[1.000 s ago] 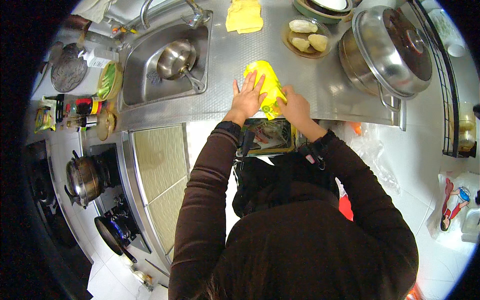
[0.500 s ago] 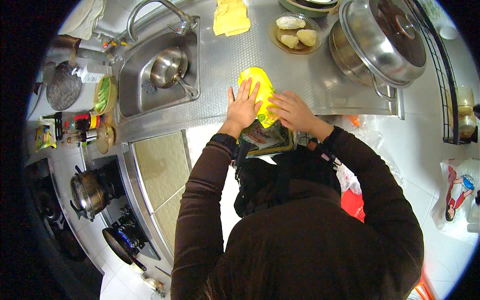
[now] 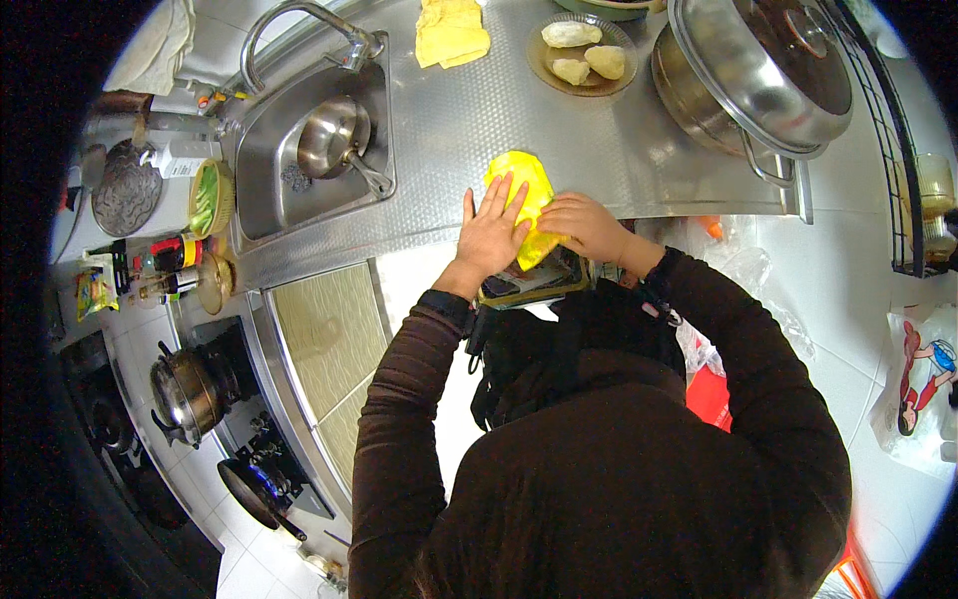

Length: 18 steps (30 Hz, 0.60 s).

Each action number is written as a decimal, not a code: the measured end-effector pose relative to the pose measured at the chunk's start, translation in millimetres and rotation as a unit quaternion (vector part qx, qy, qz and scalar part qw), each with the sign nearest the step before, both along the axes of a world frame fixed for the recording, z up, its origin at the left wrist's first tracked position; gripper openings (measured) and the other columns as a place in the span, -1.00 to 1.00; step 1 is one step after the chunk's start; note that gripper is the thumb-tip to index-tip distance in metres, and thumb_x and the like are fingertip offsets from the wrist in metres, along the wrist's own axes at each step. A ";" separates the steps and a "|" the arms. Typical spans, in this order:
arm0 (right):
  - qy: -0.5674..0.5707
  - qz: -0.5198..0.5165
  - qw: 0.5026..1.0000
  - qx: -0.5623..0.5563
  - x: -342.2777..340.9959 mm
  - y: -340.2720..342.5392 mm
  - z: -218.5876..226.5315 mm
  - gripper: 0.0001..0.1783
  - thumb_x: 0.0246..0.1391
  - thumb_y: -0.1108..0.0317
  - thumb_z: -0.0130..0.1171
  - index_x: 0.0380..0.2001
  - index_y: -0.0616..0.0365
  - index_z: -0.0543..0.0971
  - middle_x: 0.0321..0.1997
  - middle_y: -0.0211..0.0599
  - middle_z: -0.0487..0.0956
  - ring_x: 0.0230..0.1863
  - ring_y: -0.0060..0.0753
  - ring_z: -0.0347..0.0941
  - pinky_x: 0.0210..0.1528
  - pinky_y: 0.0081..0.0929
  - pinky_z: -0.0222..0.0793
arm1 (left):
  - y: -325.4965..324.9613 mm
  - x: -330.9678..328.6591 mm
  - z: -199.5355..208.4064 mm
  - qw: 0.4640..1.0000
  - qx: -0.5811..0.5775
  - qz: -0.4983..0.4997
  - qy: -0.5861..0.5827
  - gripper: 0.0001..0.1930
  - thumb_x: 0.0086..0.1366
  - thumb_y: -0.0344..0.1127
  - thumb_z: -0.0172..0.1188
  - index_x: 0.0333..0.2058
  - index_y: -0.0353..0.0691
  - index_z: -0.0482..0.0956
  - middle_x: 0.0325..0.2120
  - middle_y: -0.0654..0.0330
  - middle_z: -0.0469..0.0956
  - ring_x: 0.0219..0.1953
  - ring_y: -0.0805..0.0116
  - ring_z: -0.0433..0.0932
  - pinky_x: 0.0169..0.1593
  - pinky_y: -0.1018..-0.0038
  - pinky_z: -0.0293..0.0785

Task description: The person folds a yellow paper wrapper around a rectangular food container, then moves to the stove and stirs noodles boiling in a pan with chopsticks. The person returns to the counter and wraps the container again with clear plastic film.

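A bright yellow, crinkled plastic-looking packet (image 3: 529, 181) lies at the front edge of the steel counter. My left hand (image 3: 488, 232) rests flat on its left side, fingers stretched and apart. At the packet's right edge, my right hand (image 3: 584, 226) has its fingers drawn together on the yellow material; the fingertips are partly hidden. Just below the packet, an open compartment or box with a dark rim (image 3: 544, 287) shows between my forearms, its contents mostly covered.
A glass plate (image 3: 547, 73) with three pale dough-like pieces and a large lidded steel pot (image 3: 699, 100) stand behind. A folded yellow cloth (image 3: 451, 35) lies near the sink (image 3: 261, 212), which holds a steel pan (image 3: 329, 140). A frying pan (image 3: 246, 494) sits over a blue flame at left.
My right hand's fingers have gone from spread over the packet to drawn together at its edge. The left hand stays flat on it. The whole view has shifted slightly.
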State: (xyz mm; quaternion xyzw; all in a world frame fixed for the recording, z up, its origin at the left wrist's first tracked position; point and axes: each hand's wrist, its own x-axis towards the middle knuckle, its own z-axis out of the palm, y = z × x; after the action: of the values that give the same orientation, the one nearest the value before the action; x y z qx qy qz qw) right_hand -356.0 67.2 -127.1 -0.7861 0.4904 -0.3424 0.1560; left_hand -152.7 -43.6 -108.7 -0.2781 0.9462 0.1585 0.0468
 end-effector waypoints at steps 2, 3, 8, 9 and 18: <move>-0.054 -0.051 0.994 0.077 1.7 -9.2 1.0 -0.73 0.07 0.27 0.17 -0.18 0.13 0.61 -0.22 -0.14 0.63 -0.06 -0.06 0.50 0.14 -0.13 0.30 | -8.7 1.5 3.1 0.996 0.080 0.019 0.019 -0.44 0.47 0.02 -0.28 0.36 -0.04 0.18 0.44 0.11 -0.06 0.47 0.25 -0.10 0.42 -0.10 -0.41; -0.058 -0.093 0.986 0.123 3.7 -14.7 1.7 -0.74 0.09 0.25 0.17 -0.22 0.16 0.61 -0.29 -0.09 0.62 -0.13 -0.01 0.51 0.09 -0.11 0.32 | -15.8 2.8 4.7 0.988 0.146 0.036 0.027 -0.44 0.49 0.02 -0.37 0.34 -0.06 0.23 0.44 0.11 -0.06 0.48 0.25 -0.11 0.42 -0.09 -0.44; -0.071 -0.252 0.934 0.243 17.1 -43.6 8.9 -0.67 0.15 0.13 0.15 -0.28 0.23 0.54 -0.36 0.05 0.61 -0.25 0.14 0.54 -0.16 0.02 0.40 | -33.8 2.3 2.0 0.903 0.333 0.191 0.191 -0.35 0.49 0.10 -0.48 0.18 -0.16 0.46 0.08 0.03 0.52 0.21 0.24 0.39 0.45 0.09 -0.45; -0.060 -0.259 0.931 0.251 18.8 -47.7 10.9 -0.66 0.16 0.12 0.15 -0.27 0.23 0.54 -0.35 0.04 0.61 -0.24 0.14 0.54 -0.17 0.03 0.41 | -31.0 -1.7 -1.2 0.882 0.302 0.221 0.287 -0.46 0.49 0.06 -0.24 0.08 -0.23 0.51 -0.23 0.11 0.67 -0.13 0.24 0.58 0.44 0.11 -0.36; 0.028 -0.323 0.905 0.277 28.2 -69.3 9.6 -0.63 0.05 0.09 0.25 -0.22 0.14 0.55 -0.34 -0.04 0.64 -0.29 0.07 0.58 -0.26 -0.01 0.47 | -32.4 -21.2 -19.1 0.931 0.078 0.303 0.189 -0.66 0.12 -0.32 0.33 -0.13 -0.27 0.54 -0.27 0.05 0.62 -0.30 0.16 0.57 0.09 0.20 0.37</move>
State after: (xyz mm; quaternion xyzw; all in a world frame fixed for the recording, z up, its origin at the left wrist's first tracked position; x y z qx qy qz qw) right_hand -327.8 -2.1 -117.5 -0.5192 0.7967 -0.2019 0.2343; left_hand -173.9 -76.0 -127.8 -0.5117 0.7931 0.2879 -0.1621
